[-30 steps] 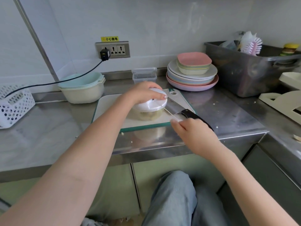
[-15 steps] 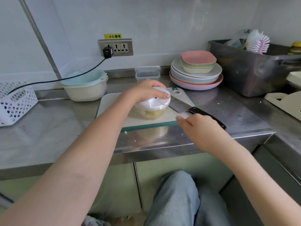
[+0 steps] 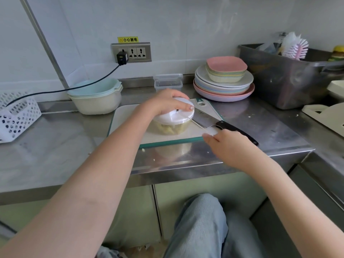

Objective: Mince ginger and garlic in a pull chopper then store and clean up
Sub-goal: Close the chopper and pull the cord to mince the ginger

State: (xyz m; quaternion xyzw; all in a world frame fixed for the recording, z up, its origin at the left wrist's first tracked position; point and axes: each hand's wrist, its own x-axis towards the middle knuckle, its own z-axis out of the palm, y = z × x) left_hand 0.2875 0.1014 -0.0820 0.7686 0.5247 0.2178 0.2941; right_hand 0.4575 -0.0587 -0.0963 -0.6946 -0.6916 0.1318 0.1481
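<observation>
On the white cutting board with the teal edge [image 3: 130, 116], near the front of the stainless steel desk [image 3: 46, 146], stood the clear round pull chopper with its white domed lid [image 3: 174, 118], and you had pale yellow minced ginger and garlic [image 3: 167, 129] showing through its wall. Your left hand [image 3: 165, 103] lay curled over the lid, pressing it down. Your right hand [image 3: 229, 146] pinched the small white pull handle [image 3: 211, 130] between its fingers, with the thin cord [image 3: 197, 124] drawn out taut from the lid toward you.

You had the black-handled kitchen knife [image 3: 236, 132] lying on the board just beside the chopper, its blade under the cord and its handle close to your right hand. That was the main risk, as I judge it: a fast pull or return could have brushed your knuckles or the cord against the blade, or knocked the knife off the front edge toward your knees.

The chopper sat close to the board's front edge, so a hard tug with too light a press might have slid or tipped it. A slipped handle would likely have snapped back against the lid.

The small clear lidded storage box [image 3: 168, 81] waited behind the board, by the wall.
</observation>
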